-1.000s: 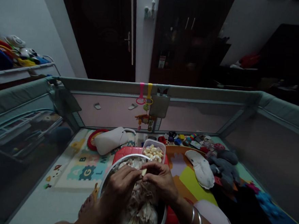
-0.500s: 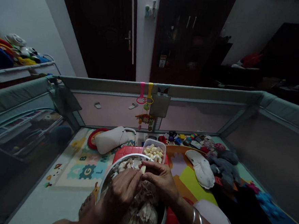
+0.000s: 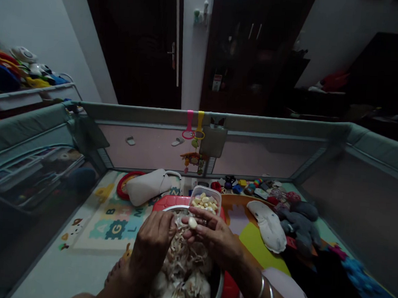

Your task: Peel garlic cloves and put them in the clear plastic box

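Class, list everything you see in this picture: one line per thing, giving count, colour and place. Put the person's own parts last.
Clove: one, pale, in the right hand's grip.
Bowl: one, metal, under both hands, holding garlic skins and bulbs.
Tub: one, clear, behind the bowl, holding peeled cloves.
Stool: one, red, under the tub.
Mat: one, multicoloured letters, on the floor at left.
Playpen: one, grey-green, all around.
Toys: many, mixed colours, on the floor at right.
Left hand: over the skins.
Right hand: two bangles on its wrist.
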`<action>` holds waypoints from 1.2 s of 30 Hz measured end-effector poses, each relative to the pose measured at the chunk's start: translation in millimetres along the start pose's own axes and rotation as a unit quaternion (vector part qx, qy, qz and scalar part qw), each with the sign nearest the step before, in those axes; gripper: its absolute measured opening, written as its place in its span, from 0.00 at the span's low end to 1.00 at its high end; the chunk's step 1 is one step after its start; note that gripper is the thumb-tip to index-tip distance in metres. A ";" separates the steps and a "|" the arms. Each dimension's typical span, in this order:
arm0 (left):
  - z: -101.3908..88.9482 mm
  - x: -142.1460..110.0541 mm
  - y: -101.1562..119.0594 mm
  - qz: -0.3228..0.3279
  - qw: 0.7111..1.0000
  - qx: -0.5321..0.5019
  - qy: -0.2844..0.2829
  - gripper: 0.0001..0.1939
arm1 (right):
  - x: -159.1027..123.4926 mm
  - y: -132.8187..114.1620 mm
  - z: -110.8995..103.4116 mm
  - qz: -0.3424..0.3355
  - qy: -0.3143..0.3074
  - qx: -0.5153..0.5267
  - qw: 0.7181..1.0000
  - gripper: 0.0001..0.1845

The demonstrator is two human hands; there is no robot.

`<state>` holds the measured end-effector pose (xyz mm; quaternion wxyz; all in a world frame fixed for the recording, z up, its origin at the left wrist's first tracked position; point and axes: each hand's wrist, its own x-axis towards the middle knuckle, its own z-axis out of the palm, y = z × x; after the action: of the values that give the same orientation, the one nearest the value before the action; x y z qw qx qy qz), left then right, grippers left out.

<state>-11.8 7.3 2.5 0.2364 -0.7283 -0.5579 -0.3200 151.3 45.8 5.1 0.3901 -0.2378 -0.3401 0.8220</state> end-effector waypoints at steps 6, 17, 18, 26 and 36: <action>2.2 -3.1 1.3 0.014 0.995 -0.003 -0.103 0.17 | 4.8 -6.9 -9.1 0.034 0.006 0.061 0.998 0.20; -1.9 -7.3 -2.0 -0.003 0.979 -0.119 -0.163 0.12 | 5.7 -22.5 -20.3 -0.142 0.126 -0.090 0.978 0.15; -2.3 -7.3 -2.3 -0.007 0.978 -0.130 -0.164 0.12 | 7.7 -24.2 -23.7 -0.172 0.144 -0.127 0.966 0.15; -14.4 -4.0 -8.0 -0.032 0.960 -0.223 -0.167 0.13 | 25.6 -22.6 -37.8 -0.214 0.185 -0.216 0.935 0.16; -21.4 -3.6 -14.9 -0.041 0.962 -0.209 -0.172 0.13 | 7.3 -20.8 -20.0 -0.166 0.087 -0.321 0.928 0.07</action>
<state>-31.2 -6.1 14.2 -0.0342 -0.7820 -0.5402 -0.3089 170.2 68.8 6.5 0.4521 -0.3609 -0.5851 0.5683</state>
